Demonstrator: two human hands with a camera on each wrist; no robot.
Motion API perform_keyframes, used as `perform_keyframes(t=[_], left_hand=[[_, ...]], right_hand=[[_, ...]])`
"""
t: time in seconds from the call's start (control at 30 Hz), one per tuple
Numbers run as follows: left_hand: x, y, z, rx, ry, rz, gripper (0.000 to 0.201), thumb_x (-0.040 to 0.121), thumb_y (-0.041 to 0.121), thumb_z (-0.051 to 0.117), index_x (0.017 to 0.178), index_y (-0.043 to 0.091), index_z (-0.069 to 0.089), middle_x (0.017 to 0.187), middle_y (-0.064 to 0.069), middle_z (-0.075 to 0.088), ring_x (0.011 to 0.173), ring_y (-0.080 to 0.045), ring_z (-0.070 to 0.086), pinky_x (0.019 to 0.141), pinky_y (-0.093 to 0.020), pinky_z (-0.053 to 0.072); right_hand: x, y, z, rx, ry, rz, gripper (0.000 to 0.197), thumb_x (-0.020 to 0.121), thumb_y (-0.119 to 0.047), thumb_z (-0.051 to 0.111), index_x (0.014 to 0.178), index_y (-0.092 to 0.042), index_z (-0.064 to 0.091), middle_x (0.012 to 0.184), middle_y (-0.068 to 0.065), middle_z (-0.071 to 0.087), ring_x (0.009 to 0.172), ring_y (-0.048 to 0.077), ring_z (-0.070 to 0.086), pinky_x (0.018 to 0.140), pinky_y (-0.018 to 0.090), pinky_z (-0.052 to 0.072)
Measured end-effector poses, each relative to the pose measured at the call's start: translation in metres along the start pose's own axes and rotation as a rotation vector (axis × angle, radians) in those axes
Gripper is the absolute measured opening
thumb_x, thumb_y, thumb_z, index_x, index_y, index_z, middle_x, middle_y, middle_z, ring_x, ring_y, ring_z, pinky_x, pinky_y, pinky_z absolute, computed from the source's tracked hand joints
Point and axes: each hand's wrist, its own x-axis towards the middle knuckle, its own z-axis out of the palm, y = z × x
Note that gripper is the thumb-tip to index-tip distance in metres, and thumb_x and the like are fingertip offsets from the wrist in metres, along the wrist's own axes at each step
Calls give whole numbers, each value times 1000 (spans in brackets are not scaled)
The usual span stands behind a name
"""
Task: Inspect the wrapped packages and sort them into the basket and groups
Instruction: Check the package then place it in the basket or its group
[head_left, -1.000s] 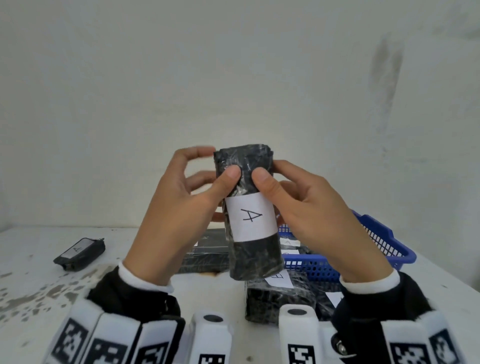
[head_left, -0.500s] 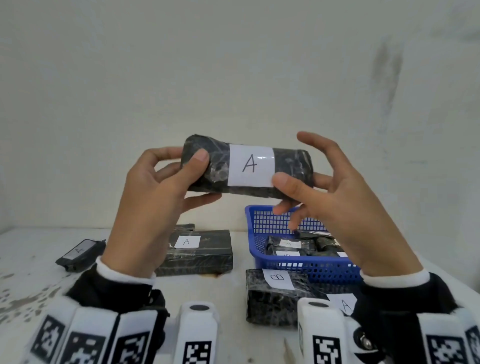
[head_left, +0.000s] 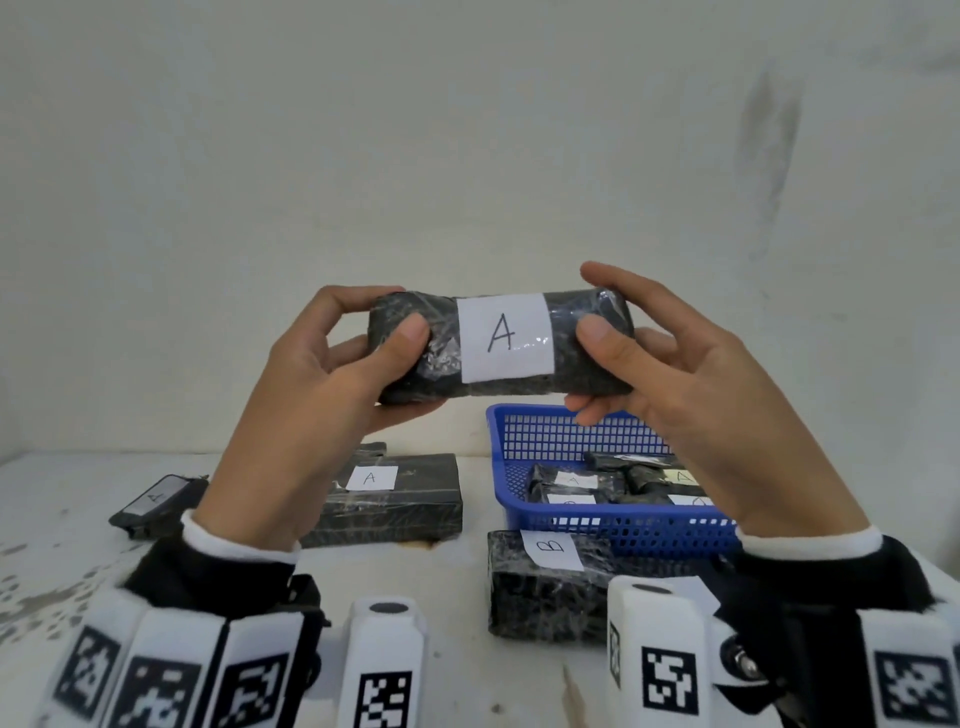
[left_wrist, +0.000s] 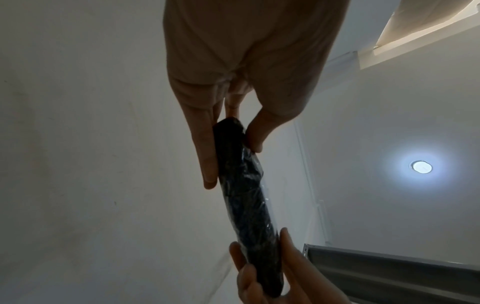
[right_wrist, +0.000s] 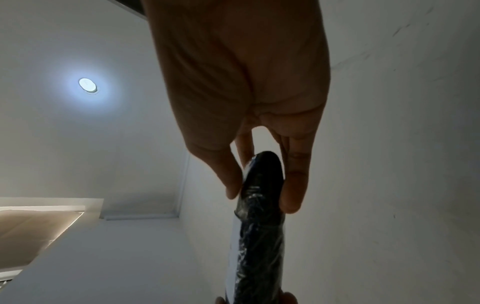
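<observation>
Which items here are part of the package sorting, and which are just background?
Part of the job:
held A package, gripped by left hand and right hand
flat A package
B package
blue basket

Background:
wall
ceiling light

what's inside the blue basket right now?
The blue basket holds several black wrapped packages with white labels. One label shows an A; the others are unclear. The right hand covers the basket's right part.
</observation>
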Motion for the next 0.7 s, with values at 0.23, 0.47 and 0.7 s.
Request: perform_keyframes(t=[0.23, 0.47, 0.7], left_hand=[[-11, -4, 15, 166, -115, -69, 16, 86, 23, 65, 100, 17, 61, 80, -11, 77, 69, -28, 74, 67, -33, 62], [-22, -64, 16, 438, -181, -363, 14, 93, 23, 63, 99, 11, 65, 86, -13, 74, 61, -22, 69, 72, -41, 59], [-35, -130, 8, 745, -302, -559, 23, 94, 24, 61, 112, 10, 59, 103, -7, 64, 89, -21, 64, 63, -26, 51]], right_hand=[[-15, -6, -29, -190, 121, 56, 48, 88, -29, 71, 132, -39, 54, 100, 0, 74, 75, 18, 74, 81, 37, 59], [-64, 11, -82, -344, 113, 300, 30, 91, -16, 70, 118, -27, 63, 91, 3, 77, 64, 14, 72, 63, 21, 55], [-115, 66, -162, -399, 220, 624, 28, 92, -10, 68, 119, -16, 65, 94, 18, 72, 67, 24, 65, 68, 31, 56]])
